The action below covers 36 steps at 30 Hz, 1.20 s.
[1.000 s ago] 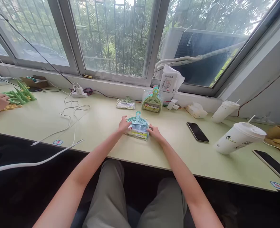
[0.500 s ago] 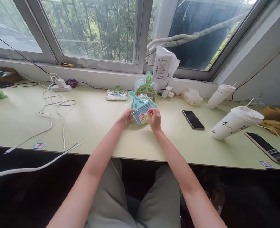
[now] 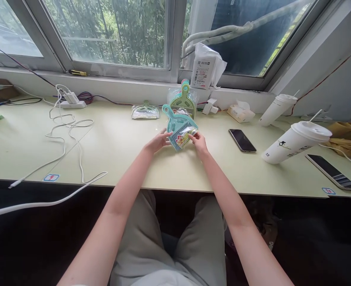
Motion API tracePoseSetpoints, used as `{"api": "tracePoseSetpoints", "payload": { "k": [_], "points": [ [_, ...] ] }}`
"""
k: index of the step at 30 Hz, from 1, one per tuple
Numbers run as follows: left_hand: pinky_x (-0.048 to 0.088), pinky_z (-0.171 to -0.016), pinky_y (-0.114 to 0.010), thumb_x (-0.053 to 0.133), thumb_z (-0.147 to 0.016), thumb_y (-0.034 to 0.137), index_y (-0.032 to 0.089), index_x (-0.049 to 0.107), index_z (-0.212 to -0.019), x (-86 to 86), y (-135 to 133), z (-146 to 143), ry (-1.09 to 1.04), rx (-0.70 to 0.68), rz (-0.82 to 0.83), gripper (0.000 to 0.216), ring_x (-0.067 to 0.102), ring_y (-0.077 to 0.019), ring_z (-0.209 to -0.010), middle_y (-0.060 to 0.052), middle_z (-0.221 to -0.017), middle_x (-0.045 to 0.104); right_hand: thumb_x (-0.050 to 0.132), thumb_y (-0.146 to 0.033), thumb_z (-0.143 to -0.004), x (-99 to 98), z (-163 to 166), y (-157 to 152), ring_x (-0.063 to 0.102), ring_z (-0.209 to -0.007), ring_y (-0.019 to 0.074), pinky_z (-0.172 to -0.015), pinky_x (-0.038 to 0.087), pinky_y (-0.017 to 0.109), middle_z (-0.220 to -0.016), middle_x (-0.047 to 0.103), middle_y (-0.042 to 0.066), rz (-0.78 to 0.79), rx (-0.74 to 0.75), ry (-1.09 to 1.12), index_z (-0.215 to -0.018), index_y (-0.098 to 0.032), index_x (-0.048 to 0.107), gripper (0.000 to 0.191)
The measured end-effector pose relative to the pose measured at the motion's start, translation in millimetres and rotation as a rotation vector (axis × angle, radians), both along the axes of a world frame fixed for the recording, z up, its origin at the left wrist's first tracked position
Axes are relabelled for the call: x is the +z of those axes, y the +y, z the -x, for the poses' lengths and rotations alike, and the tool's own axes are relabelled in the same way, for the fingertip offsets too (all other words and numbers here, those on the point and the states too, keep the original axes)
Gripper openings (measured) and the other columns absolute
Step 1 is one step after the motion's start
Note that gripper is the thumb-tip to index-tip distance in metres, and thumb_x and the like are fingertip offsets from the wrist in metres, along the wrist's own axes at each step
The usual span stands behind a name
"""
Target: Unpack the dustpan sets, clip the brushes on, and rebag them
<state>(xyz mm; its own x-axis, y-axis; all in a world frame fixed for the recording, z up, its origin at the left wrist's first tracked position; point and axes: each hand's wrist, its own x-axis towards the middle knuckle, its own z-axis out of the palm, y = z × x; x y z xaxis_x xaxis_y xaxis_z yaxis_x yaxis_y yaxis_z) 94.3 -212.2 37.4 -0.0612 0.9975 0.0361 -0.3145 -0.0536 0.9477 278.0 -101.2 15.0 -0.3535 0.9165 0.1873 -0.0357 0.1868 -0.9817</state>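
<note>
A light-blue mini dustpan and brush set [image 3: 177, 126] in clear wrapping is tilted up above the table, its handle pointing up and left. A colourful label shows on its lower front. My left hand [image 3: 159, 141] grips its left edge, thumb on the front and the other fingers partly behind. At the lower right edge, my right hand [image 3: 199, 143] pinches the set beside the label. Just behind stand several green and other coloured dustpan sets [image 3: 185, 97], leaning together by the wall. Left of them a wrapped green set [image 3: 146, 111] lies flat.
To the right are a black phone [image 3: 242, 140], a large white cup [image 3: 294, 143] with a straw, a smaller cup [image 3: 278, 110], a tissue pack [image 3: 241, 112] and another phone [image 3: 332, 171]. White cables [image 3: 80, 155] trail across the left, from a power strip [image 3: 73, 104].
The blue set has turned more upright between my hands. My right hand has shifted from the front of the label to the set's right edge.
</note>
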Motion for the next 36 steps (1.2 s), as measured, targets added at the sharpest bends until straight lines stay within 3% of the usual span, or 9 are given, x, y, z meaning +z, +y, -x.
{"api": "tracePoseSetpoints", "payload": {
  "k": [5, 8, 12, 15, 19, 21, 29, 36],
  "points": [
    [0.051, -0.091, -0.038, 0.066, -0.078, 0.028, 0.021, 0.056, -0.119, -1.1, 2, 2, -0.037, 0.101, -0.053, 0.043, 0.062, -0.0197, -0.103, -0.005, -0.118, 0.063, 0.064, -0.042, -0.074, 1.7, -1, 2, 0.057, -0.063, 0.0116, -0.057, 0.041, 0.024, -0.079, 0.066, 0.004, -0.016, -0.056, -0.004, -0.094, -0.016, 0.06, 0.034],
    [0.05, -0.094, -0.038, 0.062, -0.081, 0.03, 0.02, 0.056, -0.121, -1.1, 2, 4, -0.038, 0.138, -0.063, 0.042, 0.061, -0.0206, -0.106, -0.006, -0.12, 0.063, 0.067, -0.041, -0.072, 3.5, 0, -1, 0.059, -0.065, 0.013, -0.061, 0.047, 0.027, -0.08, 0.066, 0.004, -0.06, -0.041, -0.037, -0.088, -0.016, 0.06, 0.03],
    [0.049, -0.096, -0.04, 0.061, -0.081, 0.032, 0.019, 0.057, -0.121, -0.2, 1, 4, -0.042, 0.113, -0.094, 0.042, 0.061, -0.0217, -0.107, -0.007, -0.122, 0.062, 0.069, -0.042, -0.072, 8.9, 1, -8, 0.063, -0.08, 0.0156, -0.075, 0.051, 0.03, -0.087, 0.067, 0.004, -0.151, -0.074, 0.019, -0.101, -0.018, 0.056, 0.04],
    [0.048, -0.096, -0.042, 0.063, -0.08, 0.034, 0.019, 0.059, -0.12, 0.3, 0, 6, 0.016, 0.075, -0.084, 0.042, 0.061, -0.0231, -0.108, -0.008, -0.119, 0.064, 0.069, -0.043, -0.071, 14.9, 0, -9, 0.063, -0.082, 0.0155, -0.075, 0.05, 0.03, -0.088, 0.067, 0.003, -0.098, -0.069, 0.083, -0.111, -0.019, 0.052, 0.049],
    [0.046, -0.097, -0.041, 0.057, -0.085, 0.048, 0.017, 0.067, -0.108, -0.9, 1, 16, 0.162, -0.104, -0.027, 0.04, 0.061, -0.0238, -0.107, -0.009, -0.108, 0.068, 0.074, -0.04, -0.064, 20.6, -4, -8, 0.062, -0.081, 0.0162, -0.072, 0.051, 0.029, -0.087, 0.069, 0.005, 0.02, -0.059, 0.087, -0.094, -0.016, 0.059, 0.041],
    [0.045, -0.096, -0.04, 0.054, -0.085, 0.056, 0.014, 0.069, -0.1, -2.5, 1, 24, 0.211, -0.1, -0.012, 0.047, 0.063, -0.0235, -0.102, -0.011, -0.1, 0.07, 0.077, -0.038, -0.062, 21.7, -6, -7, 0.063, -0.083, 0.0165, -0.074, 0.052, 0.03, -0.089, 0.07, 0.005, 0.04, -0.021, 0.135, -0.087, -0.015, 0.061, 0.037],
    [0.052, -0.072, -0.03, 0.061, -0.076, 0.062, 0.014, 0.068, -0.099, -3.1, 0, 46, 0.332, 0.295, 0.073, 0.053, 0.069, -0.0192, -0.079, -0.014, -0.103, 0.07, 0.082, -0.029, -0.062, 21.0, -10, -1, 0.064, -0.065, 0.0121, -0.061, 0.056, 0.026, -0.072, 0.067, -0.001, 0.202, 0.01, 0.219, -0.079, -0.016, 0.059, 0.031],
    [0.048, -0.056, -0.023, 0.049, -0.088, 0.045, 0.011, 0.063, -0.089, -3.4, 0, 69, 0.291, 0.769, 0.168, 0.037, 0.068, -0.0152, -0.063, -0.012, -0.088, 0.07, 0.078, -0.017, -0.069, 22.4, -8, -4, 0.067, -0.064, 0.0145, -0.057, 0.058, 0.026, -0.071, 0.068, 0.002, 0.276, 0.078, 0.161, -0.079, -0.013, 0.062, 0.02]
  ]
}}
